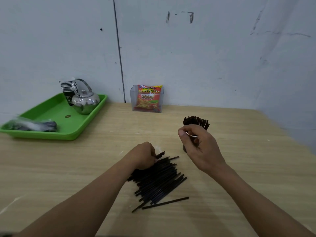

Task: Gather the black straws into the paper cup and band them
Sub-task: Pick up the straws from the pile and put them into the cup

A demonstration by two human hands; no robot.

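Observation:
A heap of loose black straws (pixel 158 182) lies on the wooden table in front of me. My left hand (pixel 145 155) grips the far ends of some of them at the top of the heap. A bundle of black straws (pixel 196 122) stands upright to the right, its lower part and the cup under it almost fully hidden behind my right hand (pixel 199 146). That hand pinches a thin white rubber band (pixel 191 135) between thumb and fingers, just in front of the bundle. One straw (pixel 165 203) lies apart at the heap's near edge.
A green tray (pixel 56 132) at the far left holds a steel kettle (pixel 85 101), a stack of paper cups (pixel 67 88) and a plastic bag (pixel 32 125). A clear box with a red snack packet (pixel 148 98) stands against the wall.

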